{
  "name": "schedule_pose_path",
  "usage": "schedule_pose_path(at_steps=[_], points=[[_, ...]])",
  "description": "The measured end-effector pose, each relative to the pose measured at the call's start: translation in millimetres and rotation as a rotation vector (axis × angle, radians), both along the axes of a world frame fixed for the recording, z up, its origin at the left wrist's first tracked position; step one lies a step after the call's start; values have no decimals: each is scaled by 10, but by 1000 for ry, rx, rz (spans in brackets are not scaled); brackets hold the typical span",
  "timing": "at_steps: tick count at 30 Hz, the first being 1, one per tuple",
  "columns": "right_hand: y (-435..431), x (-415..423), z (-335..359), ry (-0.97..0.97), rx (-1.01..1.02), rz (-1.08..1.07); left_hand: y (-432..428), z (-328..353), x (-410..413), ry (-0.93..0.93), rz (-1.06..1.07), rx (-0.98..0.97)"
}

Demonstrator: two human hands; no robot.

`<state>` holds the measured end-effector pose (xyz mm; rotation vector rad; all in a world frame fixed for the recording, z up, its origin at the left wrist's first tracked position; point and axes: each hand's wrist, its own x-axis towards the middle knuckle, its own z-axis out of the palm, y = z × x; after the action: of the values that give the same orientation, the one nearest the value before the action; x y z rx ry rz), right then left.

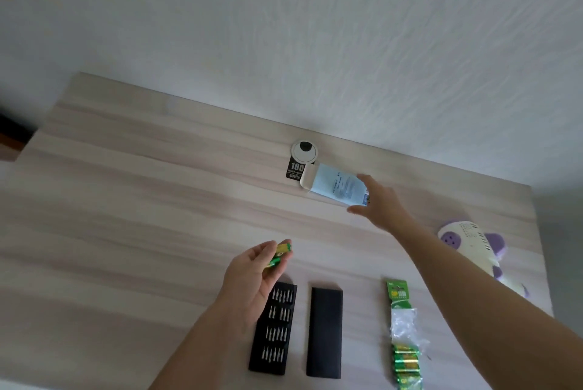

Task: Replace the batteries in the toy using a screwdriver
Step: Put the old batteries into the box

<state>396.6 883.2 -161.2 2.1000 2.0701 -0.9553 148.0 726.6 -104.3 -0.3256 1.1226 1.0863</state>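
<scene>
A white wall (pixel 315 27) stands behind a long wooden table (pixel 142 200). The toy (pixel 470 241) is soft and white with purple bits. It lies at the right edge of the table, away from both hands. Near the front lies a black tray of screwdriver tips (pixel 274 329). Just beside it on the right is a plain black lid (pixel 325 329). Further right is a torn pack of batteries (pixel 400 295), with some green ones at its near end. The right hand (pixel 381 203) reaches far out to a pale blue box (pixel 334 184) near the wall. Its thumb and fingers are spread, one on each side of the end of the box. I cannot tell if they squeeze it. The left hand (pixel 252 279) is held over the far end of the tray. It pinches small green batteries (pixel 280 254) in its fingertips. A round white cap (pixel 304 151) sits in the table behind the box.
</scene>
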Motion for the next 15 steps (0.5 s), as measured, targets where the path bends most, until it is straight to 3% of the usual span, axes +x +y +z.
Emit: schedule_pose_path(at_steps=[5,10,15], points=[[122,-30,-148,-70,-71,20,21,-29,-20,155,-116,-14],[82,-47,-136,-72,-43,13,39,-28,34,106,-46,32],[-303,-26,135,26,46,40,85,98,109,200,-27,58]])
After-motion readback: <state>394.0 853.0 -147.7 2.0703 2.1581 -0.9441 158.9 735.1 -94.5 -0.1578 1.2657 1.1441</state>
